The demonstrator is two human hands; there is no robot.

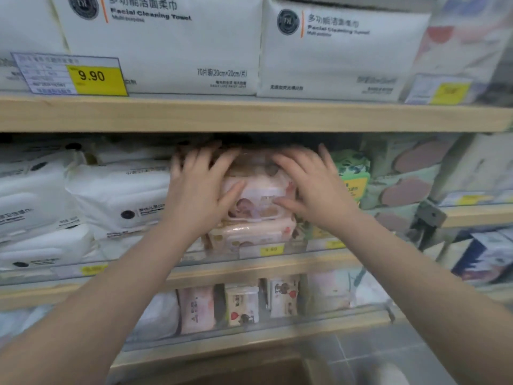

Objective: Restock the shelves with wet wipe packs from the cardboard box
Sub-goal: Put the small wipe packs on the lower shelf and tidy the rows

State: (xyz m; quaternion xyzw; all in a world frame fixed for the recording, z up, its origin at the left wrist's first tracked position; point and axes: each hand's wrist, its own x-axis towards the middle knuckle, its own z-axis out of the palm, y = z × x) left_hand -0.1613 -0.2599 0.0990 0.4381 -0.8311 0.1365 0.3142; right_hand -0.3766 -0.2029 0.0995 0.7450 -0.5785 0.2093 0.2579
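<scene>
Head view: both hands up at the middle shelf [249, 269], working a pink wet wipe pack [259, 190] into its slot on top of a stack of the same pink packs [249, 234]. Left hand [198, 190] has fingers spread and fairly straight, laid over the pack's left end and top, thumb on the front face; right hand [311, 187] likewise spread, fingers over the right end, thumb touching the label. Neither looks curled into a real grip, more a flat press, though fingertips are blurred. Pack sits between white wipe packs [119, 195] on the left and a green pack [352, 173] on the right, just under the upper shelf board [249, 115]. Long axis runs left-right along the shelf, lid face pointing out toward the camera and slightly tilted up. To do the step well, judgement: push evenly with both palms so it slides back square, keep the label front-facing, align its front edge with the pack below, avoid nudging the green neighbour. Cardboard box [249, 370] seems to be at the bottom edge, blurred
</scene>
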